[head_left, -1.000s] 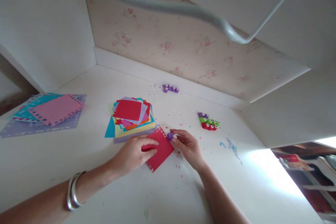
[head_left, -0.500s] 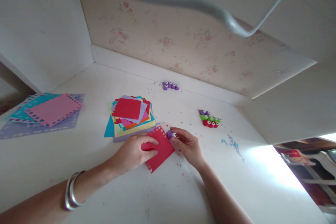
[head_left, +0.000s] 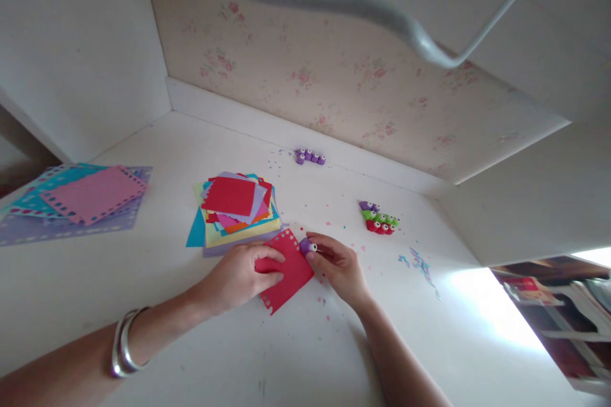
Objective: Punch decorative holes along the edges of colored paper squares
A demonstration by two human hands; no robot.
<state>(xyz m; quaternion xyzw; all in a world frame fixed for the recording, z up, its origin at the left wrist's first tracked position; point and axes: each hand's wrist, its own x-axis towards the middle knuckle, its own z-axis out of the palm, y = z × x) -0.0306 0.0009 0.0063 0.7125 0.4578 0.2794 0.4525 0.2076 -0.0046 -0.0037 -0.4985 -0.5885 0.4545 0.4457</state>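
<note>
A red sheet of paper [head_left: 292, 275] with shapes punched along two of its edges lies tilted on the white table. My left hand [head_left: 245, 273] grips its left side, thumb and fingers closed on the paper. Between the thumb and fingers of my right hand [head_left: 340, 264] is a small purple paper punch [head_left: 306, 246] with a white button. The punch sits at the paper's upper right edge, by the last punched holes. Whether the edge is inside the punch's slot I cannot tell.
A pile of coloured paper [head_left: 231, 197] lies behind my left hand, and punched sheets [head_left: 98, 194] lie far left. More punches stand at the back [head_left: 309, 156] and right [head_left: 380, 219]. Paper scraps [head_left: 420, 267] lie at right. A pale bar [head_left: 334, 3] crosses overhead.
The view has shifted slightly. Both hands keep their grip on the red paper and the purple punch, which stays at the same edge.
</note>
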